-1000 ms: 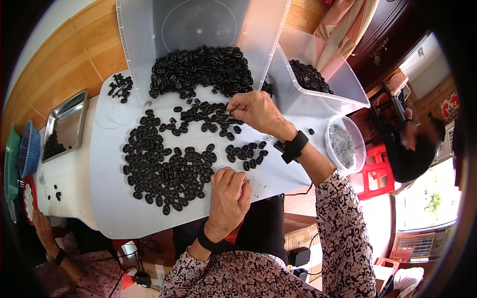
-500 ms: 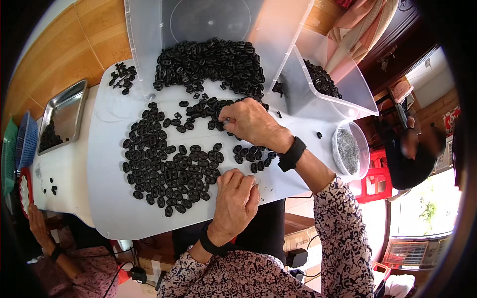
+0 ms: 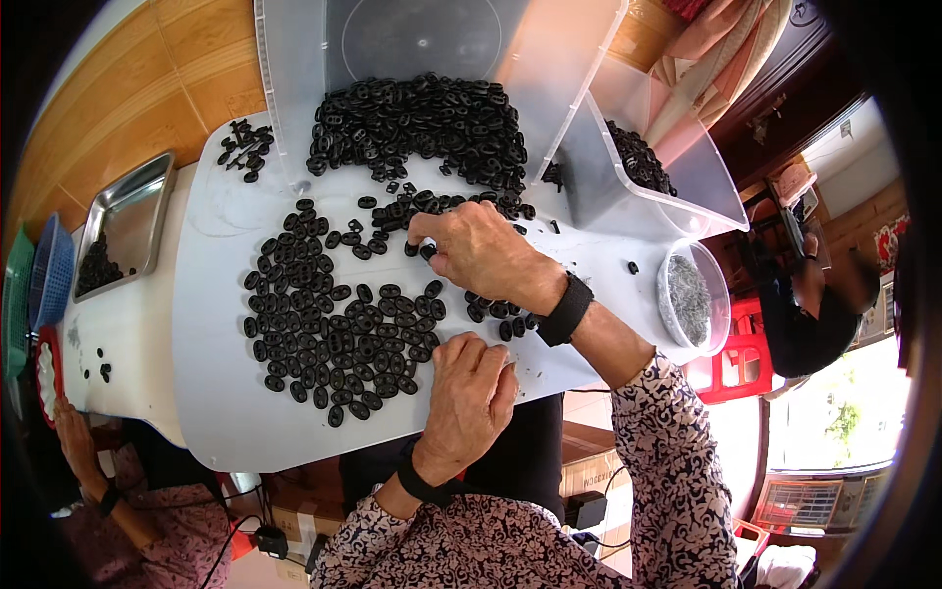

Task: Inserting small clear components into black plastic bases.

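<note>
My right hand point(image 3: 491, 253) reaches over the white table, thumb and fingertips pinched at a small black oval piece point(image 3: 428, 252). A pale glint shows at those fingertips, too small to name. Closer to the front edge, my left hand point(image 3: 464, 393) rests with fingers curled; whatever it may hold is hidden. To its left spreads a wide layer of black two-holed ovals point(image 3: 339, 344). A few more black ovals point(image 3: 503, 309) lie between my hands, partly under my right wrist. Beyond my right hand a strip of loose pieces point(image 3: 397, 211) leads to a large heap point(image 3: 417, 128).
The heap spills from a clear bin point(image 3: 579, 88) on its side. Another clear bin point(image 3: 687, 211) holds black parts, beside a round tub point(image 3: 684, 299) of small metallic bits. At left are a steel tray point(image 3: 147, 221) and another person's hand point(image 3: 76, 447).
My right hand has shifted a little left over the loose pieces, and a black oval now shows at its fingertips. My left hand stays nearly in place.
</note>
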`<state>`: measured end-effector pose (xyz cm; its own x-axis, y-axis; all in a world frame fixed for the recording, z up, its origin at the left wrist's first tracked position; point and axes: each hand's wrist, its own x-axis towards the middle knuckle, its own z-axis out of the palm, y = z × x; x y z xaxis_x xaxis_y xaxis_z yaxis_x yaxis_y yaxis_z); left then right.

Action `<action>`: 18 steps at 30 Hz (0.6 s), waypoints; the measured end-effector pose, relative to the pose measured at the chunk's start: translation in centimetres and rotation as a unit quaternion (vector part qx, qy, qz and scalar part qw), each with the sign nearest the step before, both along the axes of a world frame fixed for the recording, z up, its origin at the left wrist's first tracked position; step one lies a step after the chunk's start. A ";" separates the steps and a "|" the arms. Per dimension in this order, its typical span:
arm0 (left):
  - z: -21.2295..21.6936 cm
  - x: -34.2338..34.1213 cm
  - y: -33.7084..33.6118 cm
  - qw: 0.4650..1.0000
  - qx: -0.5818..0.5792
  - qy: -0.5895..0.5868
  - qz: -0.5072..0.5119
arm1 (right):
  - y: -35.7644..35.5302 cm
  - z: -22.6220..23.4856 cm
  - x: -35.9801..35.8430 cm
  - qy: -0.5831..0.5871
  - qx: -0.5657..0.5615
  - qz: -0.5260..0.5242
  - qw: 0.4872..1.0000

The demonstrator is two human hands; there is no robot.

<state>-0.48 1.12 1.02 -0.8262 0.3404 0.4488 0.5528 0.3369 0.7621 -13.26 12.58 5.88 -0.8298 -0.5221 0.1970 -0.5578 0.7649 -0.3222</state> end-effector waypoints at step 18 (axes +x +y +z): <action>-0.1 0.0 0.1 1.000 0.003 -0.004 -0.003 | 0.1 -1.1 -0.4 0.018 0.027 -0.044 0.999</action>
<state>-0.46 1.17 0.92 -0.8284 0.3423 0.4433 0.5478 0.3298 0.7689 -13.65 12.65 4.75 -0.8655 -0.4584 0.2017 -0.4986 0.8269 -0.2602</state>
